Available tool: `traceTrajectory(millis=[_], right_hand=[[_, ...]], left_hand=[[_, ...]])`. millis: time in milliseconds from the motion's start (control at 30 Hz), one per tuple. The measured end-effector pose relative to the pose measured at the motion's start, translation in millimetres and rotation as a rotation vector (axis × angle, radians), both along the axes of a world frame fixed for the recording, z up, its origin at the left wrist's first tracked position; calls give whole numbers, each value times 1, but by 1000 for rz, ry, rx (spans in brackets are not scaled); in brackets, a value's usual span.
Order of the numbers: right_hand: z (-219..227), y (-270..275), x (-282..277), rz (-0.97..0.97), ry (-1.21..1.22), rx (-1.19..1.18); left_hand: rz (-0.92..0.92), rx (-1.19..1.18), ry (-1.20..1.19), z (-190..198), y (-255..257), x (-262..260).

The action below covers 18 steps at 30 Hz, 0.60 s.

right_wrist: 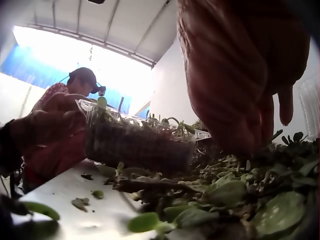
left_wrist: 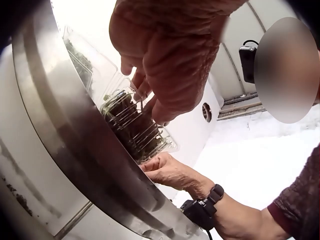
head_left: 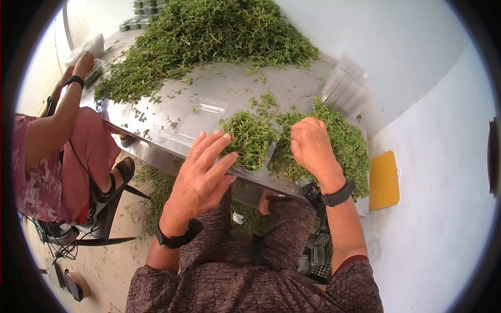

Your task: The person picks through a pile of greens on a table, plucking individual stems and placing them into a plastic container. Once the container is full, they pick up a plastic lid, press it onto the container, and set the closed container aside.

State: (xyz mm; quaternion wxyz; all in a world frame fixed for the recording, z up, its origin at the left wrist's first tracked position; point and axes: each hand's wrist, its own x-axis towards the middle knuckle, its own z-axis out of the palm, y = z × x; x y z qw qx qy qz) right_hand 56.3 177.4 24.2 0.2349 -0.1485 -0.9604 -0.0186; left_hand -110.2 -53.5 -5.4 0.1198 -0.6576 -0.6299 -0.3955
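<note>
A clear plastic box [head_left: 272, 151] heaped with leafy green sprigs [head_left: 249, 136] stands at the table's front edge, its clear lid [head_left: 201, 117] folded out to the left. My left hand [head_left: 201, 175] lies at the box's near left side, fingers extended and fingertips at the greens; in the left wrist view its fingers reach the ribbed box wall [left_wrist: 132, 122]. To the right of the box, my right hand [head_left: 314, 147] is bent down over a smaller pile of greens [head_left: 344, 141]. Its curled fingers pinch at the leaves; the fingertips are partly hidden in the right wrist view.
A large mound of greens [head_left: 219, 36] covers the back of the metal table [head_left: 172, 96]. Nested clear boxes [head_left: 347, 83] stand at the right wall, near a yellow board [head_left: 384, 180]. At the left another person [head_left: 62, 141] sits handling a box. Filled boxes [head_left: 141, 20] are stacked behind.
</note>
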Motion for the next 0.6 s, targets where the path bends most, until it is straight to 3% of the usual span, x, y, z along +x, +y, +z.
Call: traceTrajectory(millis=[100,167,267,367,500,600], right_hand=[[4,0,2,10,200,23],[19,-4,12,15,198,45],[32,-31,29,-116,418,-332],[32,-78,40,-8,387,-554],[12,-129,47,159,246,-556],[2,-143,58,212,164,-517]], left_hand=[[16,67,-13,3,-4,3],[47,111,-2,6,-13,4],[51,207,11,12,-23,10],[-45,264,14,22,-25,31],[-144,58,150,19,-24,65],[-144,3,108,6,-29,77]])
